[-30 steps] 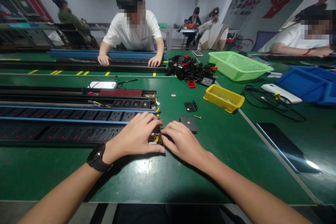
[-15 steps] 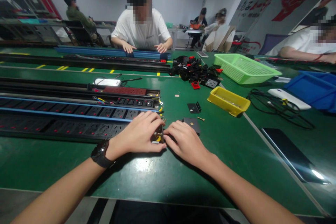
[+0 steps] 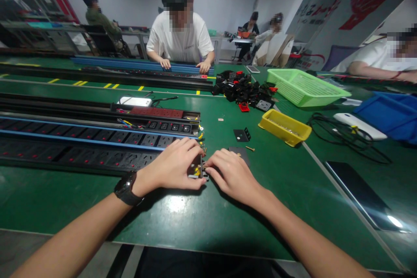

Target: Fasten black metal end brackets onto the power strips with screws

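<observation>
My left hand (image 3: 177, 164) is wrapped over the right end of the nearest black power strip (image 3: 107, 157), thumb on the near side and fingers on the far side. Against that end stands a dark metal bracket (image 3: 205, 175) with slots, held by the same hand. Yellow wire (image 3: 197, 170) shows inside the open end. Just to the right, my right hand (image 3: 232, 177) is closed in a pinch, fingertips at the bracket; what they hold is too small to make out. A flat dark plate (image 3: 241, 153) lies partly hidden behind this hand.
Beyond the hands are a second bracket (image 3: 241, 134), a brass screw (image 3: 250, 149) and a yellow tray (image 3: 284, 127) of small parts. Farther back lie a pile of black sockets (image 3: 244, 89) and a green basket (image 3: 306, 87). Across the table a person (image 3: 180, 34) rests both hands on a blue rail.
My right fingertips have drawn slightly right from the strip's end, so more of the bracket shows. My left hand keeps its grip. The view has shifted slightly.
</observation>
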`<action>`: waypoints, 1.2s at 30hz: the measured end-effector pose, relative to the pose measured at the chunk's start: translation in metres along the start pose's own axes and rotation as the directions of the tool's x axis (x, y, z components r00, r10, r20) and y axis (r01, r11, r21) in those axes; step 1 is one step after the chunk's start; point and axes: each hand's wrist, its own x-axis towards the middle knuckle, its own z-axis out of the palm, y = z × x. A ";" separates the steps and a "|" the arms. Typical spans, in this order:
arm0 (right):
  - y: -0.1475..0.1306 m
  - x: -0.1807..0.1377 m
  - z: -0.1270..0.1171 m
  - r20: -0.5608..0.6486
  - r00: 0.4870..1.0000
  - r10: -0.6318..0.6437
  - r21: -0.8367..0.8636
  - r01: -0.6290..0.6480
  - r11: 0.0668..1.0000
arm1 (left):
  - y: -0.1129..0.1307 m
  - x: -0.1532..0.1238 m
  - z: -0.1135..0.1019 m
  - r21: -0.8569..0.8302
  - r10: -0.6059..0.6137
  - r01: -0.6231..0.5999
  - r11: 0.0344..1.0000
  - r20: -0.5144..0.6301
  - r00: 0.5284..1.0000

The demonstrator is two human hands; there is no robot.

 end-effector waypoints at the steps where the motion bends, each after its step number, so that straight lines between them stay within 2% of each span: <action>1: 0.000 0.000 0.000 0.002 1.000 -0.001 -0.003 0.001 1.000 | 0.000 0.000 0.000 -0.003 0.001 -0.001 1.000 0.003 1.000; 14: -0.003 -0.001 0.001 0.037 0.999 -0.002 -0.042 0.004 0.999 | 0.000 -0.003 0.000 0.028 -0.023 0.022 0.999 0.031 0.999; 19: -0.003 -0.003 -0.001 0.056 0.998 -0.043 -0.029 0.044 0.999 | 0.000 -0.002 0.000 0.038 -0.015 0.014 0.999 0.035 0.999; 31: -0.006 0.000 0.005 0.018 0.994 -0.108 -0.164 0.109 0.980 | 0.000 -0.002 0.000 0.055 -0.005 0.003 0.998 0.034 0.999; 36: 0.000 0.001 0.004 0.026 0.984 -0.175 -0.078 0.176 0.981 | -0.001 -0.002 0.000 0.027 -0.006 0.005 1.000 0.035 0.999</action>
